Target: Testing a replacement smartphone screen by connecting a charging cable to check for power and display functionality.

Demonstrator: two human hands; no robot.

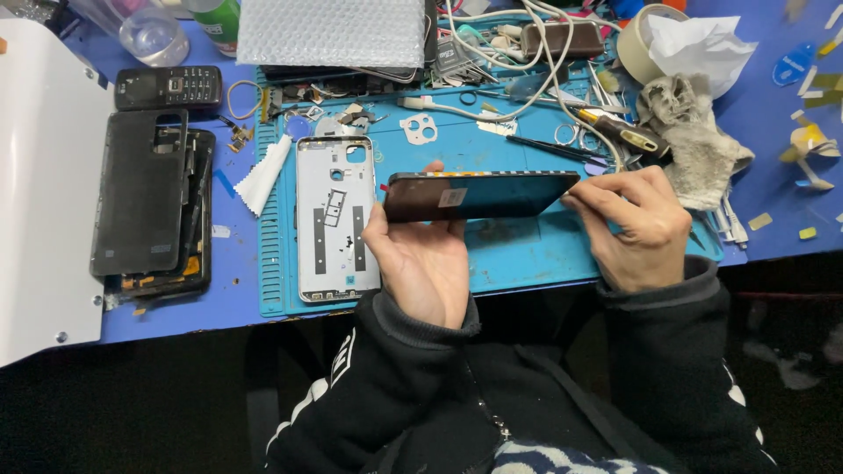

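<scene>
My left hand (421, 259) grips a dark phone screen panel (479, 195) by its left end and holds it edge-up above the blue work mat (527, 254). Fingers of my right hand (637, 228) pinch the panel's right end. A silver phone frame (336, 219) lies flat on the mat just left of my left hand. A grey camera bezel piece (420, 129) rests on the mat beyond the panel.
Black back covers (145, 202) are stacked at the left, next to a white sheet (39, 175). A small keypad phone (169, 88), bottles, bubble wrap (332, 31), white cables, tweezers, a tape roll (645, 31) and a dirty rag (694, 140) crowd the far side.
</scene>
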